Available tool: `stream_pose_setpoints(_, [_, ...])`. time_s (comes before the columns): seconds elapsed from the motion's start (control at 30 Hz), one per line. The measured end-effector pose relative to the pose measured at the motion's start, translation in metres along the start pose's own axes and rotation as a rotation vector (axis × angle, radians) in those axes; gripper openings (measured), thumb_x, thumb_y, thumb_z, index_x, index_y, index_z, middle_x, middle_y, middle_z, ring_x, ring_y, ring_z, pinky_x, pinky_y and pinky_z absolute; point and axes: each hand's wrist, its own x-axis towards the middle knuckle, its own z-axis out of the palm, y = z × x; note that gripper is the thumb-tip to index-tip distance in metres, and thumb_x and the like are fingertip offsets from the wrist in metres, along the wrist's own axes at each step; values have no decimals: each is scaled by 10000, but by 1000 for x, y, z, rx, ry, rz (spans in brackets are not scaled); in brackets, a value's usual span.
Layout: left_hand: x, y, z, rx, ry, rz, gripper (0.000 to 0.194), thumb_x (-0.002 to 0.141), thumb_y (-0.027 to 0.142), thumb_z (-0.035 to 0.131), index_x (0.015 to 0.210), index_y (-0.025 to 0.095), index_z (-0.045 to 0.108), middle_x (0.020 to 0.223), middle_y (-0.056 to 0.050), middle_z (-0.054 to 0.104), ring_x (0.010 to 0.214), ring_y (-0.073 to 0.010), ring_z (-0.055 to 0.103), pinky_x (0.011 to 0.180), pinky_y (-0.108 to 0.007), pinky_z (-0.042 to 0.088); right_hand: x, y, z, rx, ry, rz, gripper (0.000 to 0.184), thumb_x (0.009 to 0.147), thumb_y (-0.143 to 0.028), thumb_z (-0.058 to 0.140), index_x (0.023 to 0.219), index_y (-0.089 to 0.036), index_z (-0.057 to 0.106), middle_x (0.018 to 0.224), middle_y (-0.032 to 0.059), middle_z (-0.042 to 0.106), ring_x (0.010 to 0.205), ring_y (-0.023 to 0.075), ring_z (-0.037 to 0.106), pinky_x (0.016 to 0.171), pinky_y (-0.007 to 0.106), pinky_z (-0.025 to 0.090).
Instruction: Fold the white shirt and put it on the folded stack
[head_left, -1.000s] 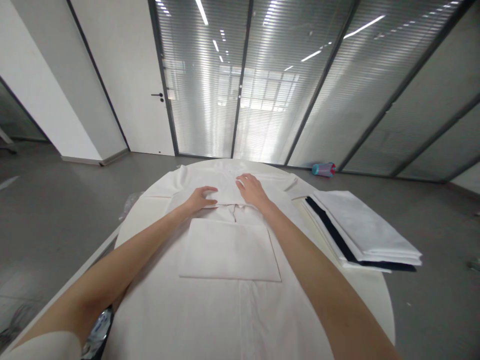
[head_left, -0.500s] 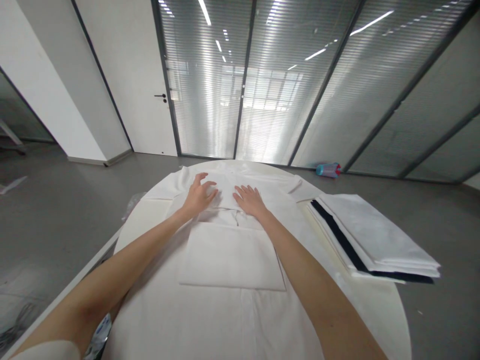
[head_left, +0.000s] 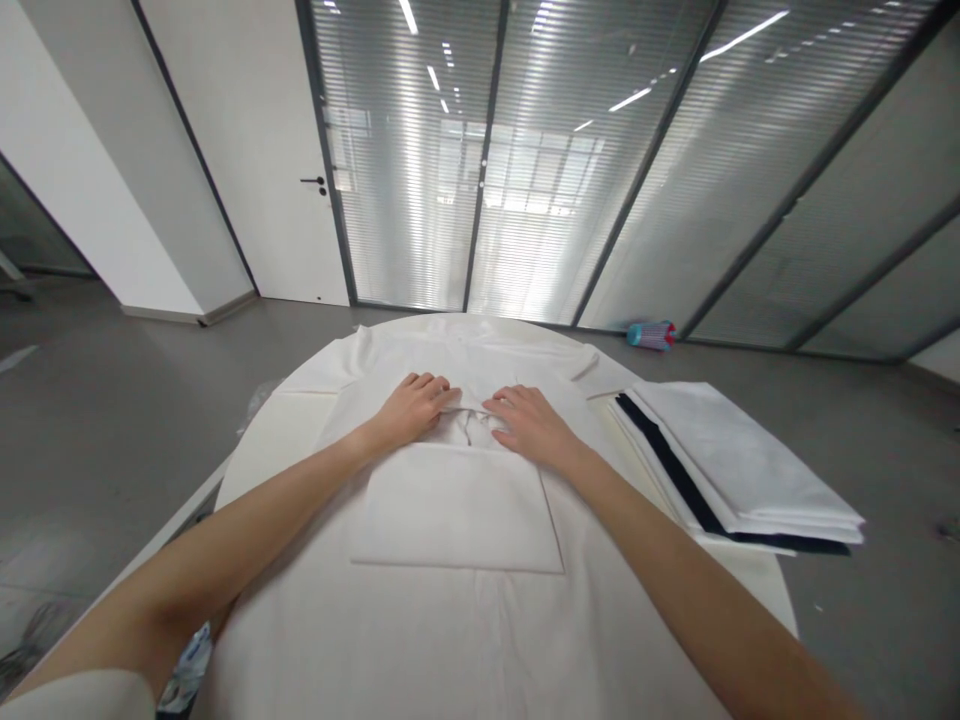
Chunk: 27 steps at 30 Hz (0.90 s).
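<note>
While both hands rest on a white shirt (head_left: 450, 620) spread flat over the round desk (head_left: 757, 575), its collar is being smoothed

The left hand (head_left: 411, 408) and right hand (head_left: 531, 425) lie palm down at either side of the collar (head_left: 471, 415), fingers loosely curled onto the cloth, gripping nothing; a white rectangular sheet (head_left: 457, 505) lies on the shirt just below them. Judged from this, the next move needs even pressure outward, without shifting the sheet. A stack of folded garments (head_left: 739, 470) sits to the right

Shirt (head_left: 450, 640) hem cut off at bottom edge, collar hidden under hands, floor bottle (head_left: 649, 335) label unreadable
</note>
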Motion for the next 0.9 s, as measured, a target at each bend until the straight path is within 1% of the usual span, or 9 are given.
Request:
stream_pose_setpoints(0.17, [2,10,7,60,59,-35,318,942,153,528,1252,181,593,1124,-115,650,1006,-261,584,824,-387,409,-2,-19,14,-249,130,3,227,935,-229,577,1137,-159,652,1088,119,659,1054,289,525,956,440,324])
stream_pose_setpoints(0.33, [-3,6,6,17,111,-53,276,940,125,518,1191,171,622,1086,-97,673,951,-230,620,787,-355,431,0,-23,23,-312,255,-6,233,983,-146,457,1057,-143,678,909,88,659,912,244,535,913,412,325])
stream_pose_setpoints(0.43, [-6,4,4,-17,82,-38,246,949,139,505,1151,174,642,1062,-88,676,900,-211,637,770,-337,445,-3,-22,28,-257,302,-35,236,991,-166,462,1062,-156,686,890,83,653,889,230,528,857,381,340])
stream_pose_setpoints(0.57, [-8,3,-8,-76,-44,18,231,951,186,500,1103,193,674,1034,-77,671,875,-198,652,756,-311,455,-3,-20,30,-94,224,-77,213,979,-210,508,951,-162,714,843,76,646,848,203,540,783,326,362])
stream_pose_setpoints(0.63, [-3,2,-14,-130,-86,6,227,958,289,512,1063,205,695,1022,-73,676,872,-203,660,739,-301,456,3,-18,26,24,180,-25,254,984,-255,509,871,-170,720,811,65,653,816,185,559,752,300,372])
stream_pose_setpoints(0.7, [8,-1,-18,-190,-122,-66,293,972,386,486,973,211,720,952,-65,691,822,-206,666,698,-293,450,16,-13,21,127,165,116,308,993,-275,479,819,-183,715,785,53,666,782,174,579,730,285,383])
stream_pose_setpoints(0.8, [33,-4,-13,-219,-170,-213,323,975,332,452,913,196,737,807,-72,702,764,-224,671,685,-304,450,44,-7,16,211,220,309,320,1007,-247,408,967,-180,719,930,73,713,896,189,621,817,288,418])
stream_pose_setpoints(0.87, [46,-4,-1,-212,-170,-264,325,971,280,436,958,169,741,811,-100,708,784,-240,678,733,-329,468,60,-6,20,224,246,355,355,1019,-266,373,1201,-167,661,1192,112,680,1119,216,588,961,323,404])
stream_pose_setpoints(0.9, [49,-3,6,-210,-152,-271,338,977,274,421,994,158,738,866,-119,713,826,-246,682,777,-347,475,66,-6,25,219,229,369,393,1028,-293,354,1304,-168,605,1326,124,618,1231,232,534,1029,355,374])
